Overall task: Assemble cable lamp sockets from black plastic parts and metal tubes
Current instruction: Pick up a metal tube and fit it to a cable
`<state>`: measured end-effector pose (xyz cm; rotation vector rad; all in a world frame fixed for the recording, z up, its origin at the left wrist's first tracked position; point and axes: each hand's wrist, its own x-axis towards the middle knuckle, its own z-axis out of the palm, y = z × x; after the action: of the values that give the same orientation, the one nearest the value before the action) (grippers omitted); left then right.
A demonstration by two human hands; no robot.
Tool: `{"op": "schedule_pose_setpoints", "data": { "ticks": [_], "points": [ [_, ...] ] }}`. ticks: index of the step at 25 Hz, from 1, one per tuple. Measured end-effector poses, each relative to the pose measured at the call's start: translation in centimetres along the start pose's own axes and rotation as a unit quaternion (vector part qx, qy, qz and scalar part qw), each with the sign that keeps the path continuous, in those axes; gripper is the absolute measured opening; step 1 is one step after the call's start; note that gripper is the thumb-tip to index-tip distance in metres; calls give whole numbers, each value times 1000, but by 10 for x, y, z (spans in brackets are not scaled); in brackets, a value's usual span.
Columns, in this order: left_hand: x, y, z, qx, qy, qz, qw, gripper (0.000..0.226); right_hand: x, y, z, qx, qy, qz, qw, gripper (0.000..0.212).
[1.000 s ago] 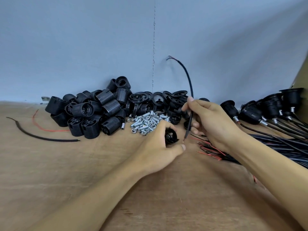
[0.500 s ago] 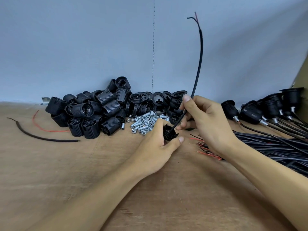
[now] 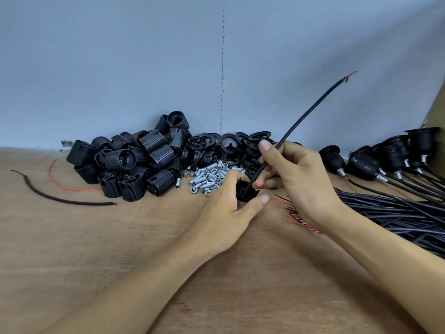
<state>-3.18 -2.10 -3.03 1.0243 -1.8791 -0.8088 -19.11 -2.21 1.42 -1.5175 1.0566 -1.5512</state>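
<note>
One cable (image 3: 302, 121), pinched by right hand (image 3: 301, 179), slants up-right. Its lower end meets cap (image 3: 243, 192). Left hand (image 3: 224, 213) grips cap.

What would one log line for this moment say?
left hand grips black socket part | right hand pinches cable | cable end at part

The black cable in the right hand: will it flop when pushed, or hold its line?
Probably holds its line: above the pinch of the right hand, the cable rises almost straight, unsupported, to its red-tipped end. Yet likely bendable: the loose cable piece on the table lies in a curve.
</note>
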Motion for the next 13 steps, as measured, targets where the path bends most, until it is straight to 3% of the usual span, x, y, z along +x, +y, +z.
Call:
{"op": "schedule_pose_setpoints", "data": {
  "ticks": [7, 10, 13],
  "points": [
    [3, 3, 1, -39, 56, 62, 996, 15, -6, -3, 9, -165, -38, -38, 985, 38],
    [3, 8, 4, -101, 13, 48, 994, 22, -2, -10, 5, -140, -63, 1, 988, 33],
    [4, 10, 8, -200, -60, -34, 977, 44, 1, -16, 0, -155, -129, 56, 978, 26]
  ]
}}
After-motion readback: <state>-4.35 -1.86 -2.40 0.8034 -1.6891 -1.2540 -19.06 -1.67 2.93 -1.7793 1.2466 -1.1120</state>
